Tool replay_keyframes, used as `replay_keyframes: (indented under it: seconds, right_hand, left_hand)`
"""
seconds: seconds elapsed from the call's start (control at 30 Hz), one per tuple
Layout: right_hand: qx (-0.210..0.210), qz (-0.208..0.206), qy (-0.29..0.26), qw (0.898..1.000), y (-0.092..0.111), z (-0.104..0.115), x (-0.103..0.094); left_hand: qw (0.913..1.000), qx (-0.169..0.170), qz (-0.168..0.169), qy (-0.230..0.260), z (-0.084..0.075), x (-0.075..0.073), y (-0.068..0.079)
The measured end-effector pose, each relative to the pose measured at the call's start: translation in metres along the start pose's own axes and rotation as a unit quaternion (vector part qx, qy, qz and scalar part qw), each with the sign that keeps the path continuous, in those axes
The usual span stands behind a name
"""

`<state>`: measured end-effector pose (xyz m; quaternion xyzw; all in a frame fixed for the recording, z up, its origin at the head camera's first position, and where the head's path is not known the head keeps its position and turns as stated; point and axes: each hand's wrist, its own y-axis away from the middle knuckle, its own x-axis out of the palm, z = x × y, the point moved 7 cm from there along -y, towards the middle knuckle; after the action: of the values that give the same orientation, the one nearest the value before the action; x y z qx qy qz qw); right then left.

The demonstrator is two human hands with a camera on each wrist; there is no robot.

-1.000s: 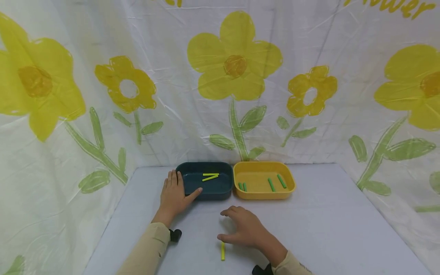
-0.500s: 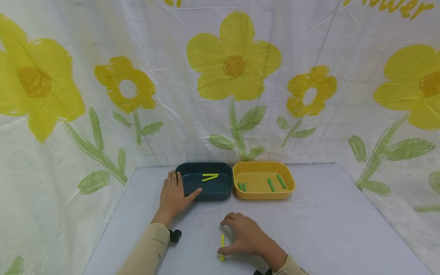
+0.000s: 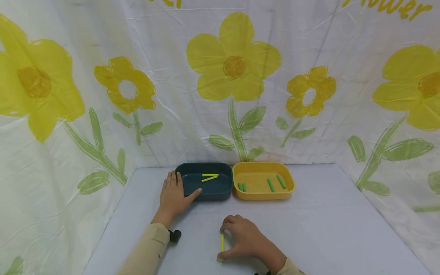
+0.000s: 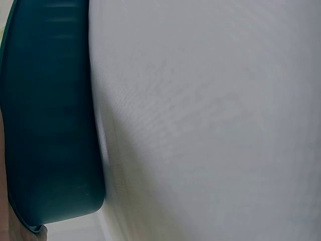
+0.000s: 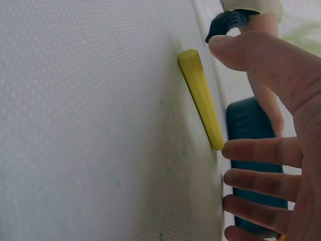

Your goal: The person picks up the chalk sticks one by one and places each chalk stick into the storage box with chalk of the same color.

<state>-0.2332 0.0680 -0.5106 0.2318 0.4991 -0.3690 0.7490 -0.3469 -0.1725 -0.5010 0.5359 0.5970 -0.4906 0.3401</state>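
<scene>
My left hand (image 3: 173, 196) rests on the left end of a dark teal box (image 3: 206, 197), its fingers fairly straight along the end and its thumb reaching over the front rim. On the table, a yellow chalk-like stick (image 3: 222, 242) lies lengthwise, pointing away from me. Over it is my right hand (image 3: 245, 236), thumb near the close end and index finger near the far end. In the right wrist view the thumb stands apart from the stick (image 5: 201, 98), while the index fingertip is at or almost at its other end. Two yellow sticks (image 3: 209, 178) lie inside the teal box.
A yellow box (image 3: 264, 196) stands against the teal box's right side, with several green sticks (image 3: 270, 185) in it. Behind both boxes hangs a white curtain (image 3: 178, 126) printed with yellow flowers. Small green specks mark the white table (image 3: 326, 229) near the stick.
My right hand has moved toward me and down over the yellow stick, and its thumb and index finger have drawn closer to the ends. The left hand has kept its place.
</scene>
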Motion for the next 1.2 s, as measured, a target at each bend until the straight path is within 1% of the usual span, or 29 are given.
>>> replay_keyframes:
  seconds: [0.27,0.9,1.2]
  right_hand:
    - [0.008,0.014,-0.001,1.0,0.0008,-0.0004,0.004]
    - [0.005,0.01,0.014,1.0,0.0016,-0.0007,0.0047]
    - [0.014,0.026,0.009,1.0,0.0037,-0.0007,0.0038]
  left_hand:
    - [1.0,0.004,-0.006,0.001,0.0007,0.0011,-0.0006]
    - [1.0,0.003,-0.007,0.002,0.0009,0.0013,-0.0002]
    - [1.0,0.002,-0.005,0.001,-0.0001,0.0005,0.0001]
